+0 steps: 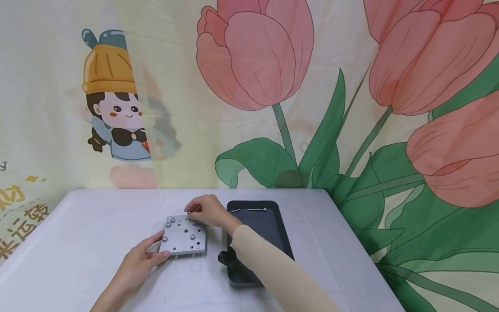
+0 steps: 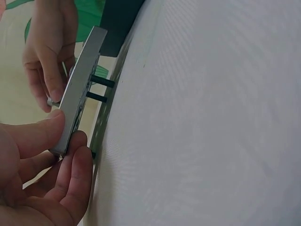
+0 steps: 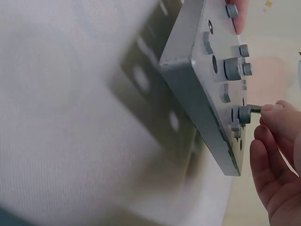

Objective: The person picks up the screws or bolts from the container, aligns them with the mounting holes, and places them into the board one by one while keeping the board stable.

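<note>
A silver metal plate [image 1: 177,242] with several holes and socket-head screws is in the middle of the table, slightly raised above the cloth. Dark screw shanks [image 2: 102,81] stick out under it in the left wrist view. My left hand [image 1: 137,262] grips the plate's near left edge, thumb on top and fingers beneath. Over the far right part of the plate, my right hand [image 1: 208,209] pinches a small threaded screw [image 3: 255,108] between thumb and finger. In the right wrist view this screw lies close to an installed screw head [image 3: 244,114]; whether they touch I cannot tell.
Right of the plate stands a black tray [image 1: 281,225], with a long screw [image 1: 256,209] and another small metal piece at its far end. A black rounded object [image 1: 223,258] juts from the tray's left side, partly behind my right sleeve [image 1: 269,264]. White cloth [image 1: 97,234] covers the table.
</note>
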Tool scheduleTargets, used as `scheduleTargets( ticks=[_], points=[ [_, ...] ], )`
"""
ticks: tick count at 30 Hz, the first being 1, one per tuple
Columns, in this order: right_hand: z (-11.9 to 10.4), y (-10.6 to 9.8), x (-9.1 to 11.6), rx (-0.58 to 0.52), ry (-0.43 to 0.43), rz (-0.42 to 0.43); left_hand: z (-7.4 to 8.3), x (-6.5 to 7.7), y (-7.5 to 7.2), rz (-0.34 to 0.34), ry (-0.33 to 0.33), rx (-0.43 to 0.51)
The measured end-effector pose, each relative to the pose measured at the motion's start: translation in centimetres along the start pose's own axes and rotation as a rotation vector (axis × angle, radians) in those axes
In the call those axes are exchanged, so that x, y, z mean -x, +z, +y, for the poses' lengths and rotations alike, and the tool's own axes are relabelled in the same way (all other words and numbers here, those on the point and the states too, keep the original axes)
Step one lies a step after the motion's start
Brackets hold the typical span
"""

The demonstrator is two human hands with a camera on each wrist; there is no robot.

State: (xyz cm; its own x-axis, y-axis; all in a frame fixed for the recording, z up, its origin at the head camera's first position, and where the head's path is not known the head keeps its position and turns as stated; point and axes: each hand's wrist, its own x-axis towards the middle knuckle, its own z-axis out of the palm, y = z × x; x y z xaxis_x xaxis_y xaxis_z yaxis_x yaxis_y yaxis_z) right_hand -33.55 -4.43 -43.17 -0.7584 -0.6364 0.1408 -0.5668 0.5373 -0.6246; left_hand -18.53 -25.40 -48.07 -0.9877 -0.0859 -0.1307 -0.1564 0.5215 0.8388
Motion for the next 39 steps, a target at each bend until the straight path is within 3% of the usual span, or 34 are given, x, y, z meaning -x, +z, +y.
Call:
scheduleTargets(
  ticks=[33, 39],
  points=[
    [-0.76, 0.64, -0.24, 0.087, 0.007, -0.067, -0.06, 0.12, 0.07, 0.001, -0.019, 0.007],
    [-0.71, -0.33, 0.21, 0.075, 0.004, -0.074, -0.01, 0.15, 0.12, 0.003, -0.014, 0.015]
  ],
)
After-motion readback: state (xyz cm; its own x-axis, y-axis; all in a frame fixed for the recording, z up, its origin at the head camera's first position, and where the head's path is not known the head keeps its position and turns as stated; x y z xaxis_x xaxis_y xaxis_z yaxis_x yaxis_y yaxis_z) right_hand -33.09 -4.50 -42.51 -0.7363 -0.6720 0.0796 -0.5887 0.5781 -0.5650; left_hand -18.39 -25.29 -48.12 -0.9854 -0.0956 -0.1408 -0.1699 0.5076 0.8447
